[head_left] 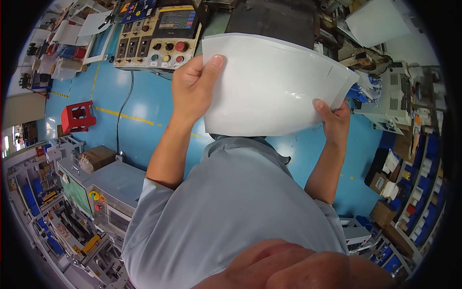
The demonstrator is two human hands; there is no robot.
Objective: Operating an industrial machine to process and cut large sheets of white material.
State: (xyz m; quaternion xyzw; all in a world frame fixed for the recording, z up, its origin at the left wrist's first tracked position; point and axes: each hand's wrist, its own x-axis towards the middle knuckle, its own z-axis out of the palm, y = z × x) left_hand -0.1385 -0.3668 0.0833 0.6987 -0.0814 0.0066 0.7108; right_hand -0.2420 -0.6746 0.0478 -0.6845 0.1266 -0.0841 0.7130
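Note:
A stack of large white sheets [269, 86] spans the space between my two hands, slightly bowed, with a glossy shine near its lower right. My left hand [195, 86] grips the left edge, thumb on top and fingers folded behind. At the right edge my right hand [334, 118] pinches the sheets the same way, its fingers partly hidden underneath. The edges are a little offset at the top and right, so more than one layer shows. Just beyond the sheets lies a dark flat machine surface [272, 21], partly covered by them.
A control panel [156, 41] with a screen, knobs and coloured buttons stands at far left. On the blue floor [144, 103] with yellow lines sits a red stool [78, 117]. A grey machine cabinet [113, 180] is at left, and shelves with blue bins [423, 192] line the right.

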